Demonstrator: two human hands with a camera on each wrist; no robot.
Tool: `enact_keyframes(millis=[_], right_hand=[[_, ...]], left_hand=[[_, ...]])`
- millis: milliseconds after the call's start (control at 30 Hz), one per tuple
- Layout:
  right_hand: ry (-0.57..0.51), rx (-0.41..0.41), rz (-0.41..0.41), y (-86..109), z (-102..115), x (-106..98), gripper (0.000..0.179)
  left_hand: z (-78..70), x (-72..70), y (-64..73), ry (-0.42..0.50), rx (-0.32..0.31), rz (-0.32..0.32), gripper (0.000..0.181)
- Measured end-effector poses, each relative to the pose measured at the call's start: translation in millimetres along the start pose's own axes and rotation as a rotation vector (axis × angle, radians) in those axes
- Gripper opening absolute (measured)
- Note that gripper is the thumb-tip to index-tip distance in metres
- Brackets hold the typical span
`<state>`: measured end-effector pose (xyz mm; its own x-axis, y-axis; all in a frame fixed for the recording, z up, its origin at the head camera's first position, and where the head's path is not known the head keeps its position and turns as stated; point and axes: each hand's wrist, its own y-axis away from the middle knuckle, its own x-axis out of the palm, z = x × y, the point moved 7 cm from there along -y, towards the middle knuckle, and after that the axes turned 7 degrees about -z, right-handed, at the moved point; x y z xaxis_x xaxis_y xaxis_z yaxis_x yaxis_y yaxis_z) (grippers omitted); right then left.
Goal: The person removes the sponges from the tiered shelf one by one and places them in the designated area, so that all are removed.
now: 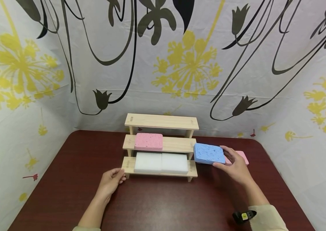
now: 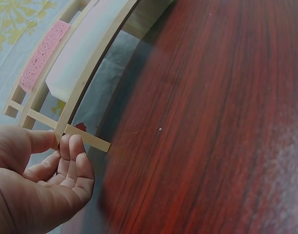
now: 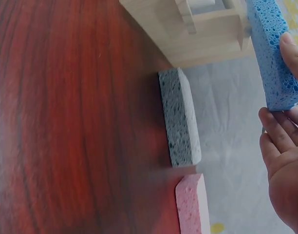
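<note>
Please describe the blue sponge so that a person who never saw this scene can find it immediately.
Find the wooden three-step shelf on the dark red table. At its right end, the right hand holds the blue sponge in the air. It is the only blue one; the shelf's sponges are pink and white.

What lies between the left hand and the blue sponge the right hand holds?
In the head view, the wooden stepped shelf lies between the left hand and the blue sponge; two white sponges sit on its lowest step.
</note>
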<state>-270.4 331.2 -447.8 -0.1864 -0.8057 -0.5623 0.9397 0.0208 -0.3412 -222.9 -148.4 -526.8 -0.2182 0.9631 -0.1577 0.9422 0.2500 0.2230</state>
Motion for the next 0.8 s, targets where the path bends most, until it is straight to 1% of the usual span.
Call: enact_keyframes(millis=[233,333,433,600,800], right_hand=[[-0.029,-0.005,-0.025,7.5,-10.5,-9.7,0.077],[-0.011,-0.004,-0.03,9.7,-13.5,-13.4,0.077],[0.029,0.003,-0.028,11.7,-18.1,-15.1,0.076],[0.056,-0.003,-0.017,14.3,-26.3,-13.7,0.075],[0.057,-0.055,0.002,18.8,-35.2,-8.3,0.078]], left_hand=[[-0.5,0.3,0.1,-0.009,0.006,0.002,0.037],[-0.4,0.1,0.3,-0.013,0.006,0.003,0.037],[-0.8,0.0,0.2,-0.012,0.01,0.005,0.038],[-1.0,0.2,-0.2,-0.011,0.014,0.006,0.038],[-0.7,0.3,0.1,-0.008,0.008,0.008,0.039]])
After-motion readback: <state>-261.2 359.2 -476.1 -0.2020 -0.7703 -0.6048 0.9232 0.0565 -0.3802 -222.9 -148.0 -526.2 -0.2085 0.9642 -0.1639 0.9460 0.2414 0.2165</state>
